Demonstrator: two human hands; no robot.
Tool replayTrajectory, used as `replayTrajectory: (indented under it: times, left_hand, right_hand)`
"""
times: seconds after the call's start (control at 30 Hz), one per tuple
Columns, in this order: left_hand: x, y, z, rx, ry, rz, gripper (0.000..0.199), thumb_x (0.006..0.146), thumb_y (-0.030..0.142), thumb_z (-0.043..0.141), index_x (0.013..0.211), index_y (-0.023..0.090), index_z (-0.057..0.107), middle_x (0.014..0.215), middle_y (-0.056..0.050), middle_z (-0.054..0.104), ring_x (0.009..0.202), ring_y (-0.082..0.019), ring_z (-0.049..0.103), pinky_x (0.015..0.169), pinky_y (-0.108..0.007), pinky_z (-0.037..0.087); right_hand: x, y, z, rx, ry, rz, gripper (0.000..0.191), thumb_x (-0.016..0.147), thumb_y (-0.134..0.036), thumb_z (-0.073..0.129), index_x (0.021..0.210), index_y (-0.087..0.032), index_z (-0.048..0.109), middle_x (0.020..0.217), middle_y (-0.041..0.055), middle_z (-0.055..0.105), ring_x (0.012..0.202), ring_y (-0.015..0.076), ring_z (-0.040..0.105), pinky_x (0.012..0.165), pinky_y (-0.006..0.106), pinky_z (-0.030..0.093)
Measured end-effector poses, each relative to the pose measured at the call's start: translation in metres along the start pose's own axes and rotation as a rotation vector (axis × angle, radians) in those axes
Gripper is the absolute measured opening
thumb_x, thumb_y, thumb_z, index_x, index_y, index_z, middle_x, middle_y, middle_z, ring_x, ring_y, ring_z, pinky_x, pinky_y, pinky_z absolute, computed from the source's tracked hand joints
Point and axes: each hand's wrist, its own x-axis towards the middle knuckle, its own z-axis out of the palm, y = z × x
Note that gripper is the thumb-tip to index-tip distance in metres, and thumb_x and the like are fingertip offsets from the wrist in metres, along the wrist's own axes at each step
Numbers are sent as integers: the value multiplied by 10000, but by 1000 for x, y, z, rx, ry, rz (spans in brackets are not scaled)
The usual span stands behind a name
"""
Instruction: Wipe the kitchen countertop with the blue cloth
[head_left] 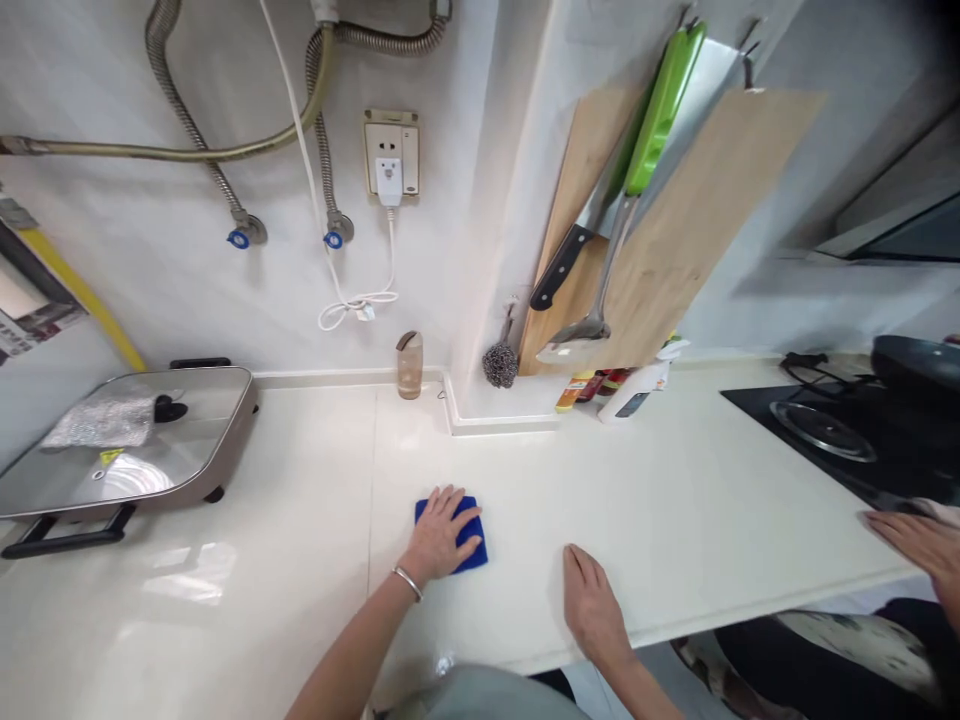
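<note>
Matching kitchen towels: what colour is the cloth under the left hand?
The cloth is solid deep blue, best seen in the head view.

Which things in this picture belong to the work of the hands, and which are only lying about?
Part of the work:
blue cloth, under the left hand
white counter, touched by the right hand

Just lying about:
glass-lidded pan
black gas hob
steel scourer
wooden cutting board
</note>
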Motion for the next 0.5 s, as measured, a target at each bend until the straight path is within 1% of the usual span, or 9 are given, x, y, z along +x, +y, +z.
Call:
replayTrajectory:
  times: [0.07, 0.13, 0.2, 0.23, 0.27, 0.33, 0.4, 0.43, 0.5]
  left_hand:
    - [0, -31, -18, 50, 7, -29, 476, 923, 455, 562, 1383, 334, 552, 1522, -59, 475, 1450, -266, 361, 1213, -535, 278]
    - [1, -59, -33, 107, -1, -62, 465, 936, 442, 543, 1386, 326, 550, 1515, -61, 484, 1439, -258, 382, 1208, -524, 290]
    - [0, -78, -43, 173, 2, -117, 487, 940, 450, 528, 1408, 311, 529, 1535, -77, 457, 1445, -275, 376, 1198, -535, 304]
    - [-1, -82, -44, 210, 23, -164, 521, 937, 462, 528, 1428, 291, 507, 1551, -99, 431, 1456, -295, 355, 1192, -552, 307]
    - [-3, -84, -44, 246, 56, -219, 562, 934, 471, 525, 1452, 257, 480, 1566, -129, 402, 1470, -319, 323, 1187, -571, 305]
    - [-9, -79, -36, 295, 116, -306, 631, 943, 475, 499, 1486, 162, 425, 1580, -193, 351, 1491, -353, 257, 1185, -588, 297]
    - [-17, -65, -24, 303, 126, -320, 654, 958, 469, 461, 1493, 98, 396, 1580, -228, 331, 1497, -367, 229, 1187, -586, 293]
    - [-21, -58, -18, 298, 118, -312, 657, 959, 469, 455, 1495, 95, 392, 1583, -229, 324, 1498, -372, 222, 1188, -589, 288]
    - [-27, -45, -9, 290, 117, -308, 670, 947, 476, 472, 1508, 122, 378, 1600, -212, 296, 1505, -382, 190, 1192, -611, 263]
  right_hand:
    - [-7, 6, 1, 49, -1, 35, 640, 904, -148, 373, 1535, -172, 269, 1381, 174, 498, 1224, 297, 515, 981, 475, 549]
    - [-10, 6, 3, 74, -8, 68, 645, 925, -181, 369, 1552, -207, 220, 1416, 159, 465, 1237, 297, 506, 987, 482, 546]
    - [-11, 5, 6, 83, -3, 77, 651, 930, -187, 361, 1559, -218, 199, 1425, 153, 456, 1255, 305, 493, 995, 494, 538]
    - [-11, 4, 7, 90, 0, 78, 652, 931, -189, 360, 1561, -220, 196, 1427, 151, 455, 1264, 307, 487, 999, 496, 536]
    - [-10, 3, 7, 96, 0, 77, 650, 931, -192, 359, 1561, -221, 197, 1428, 150, 456, 1268, 307, 484, 1004, 497, 533]
    - [-11, 3, 8, 103, 1, 79, 646, 931, -194, 359, 1559, -217, 206, 1423, 151, 460, 1263, 308, 487, 1011, 502, 528]
    - [-11, 4, 7, 105, -1, 75, 647, 928, -191, 362, 1557, -212, 210, 1415, 157, 464, 1258, 312, 489, 1016, 514, 522]
    - [-10, 4, 6, 105, 0, 72, 649, 927, -187, 363, 1557, -212, 207, 1411, 159, 465, 1257, 313, 490, 1017, 521, 520]
    - [-10, 4, 4, 108, 2, 63, 654, 926, -178, 363, 1558, -217, 199, 1404, 161, 468, 1249, 315, 495, 1013, 532, 520]
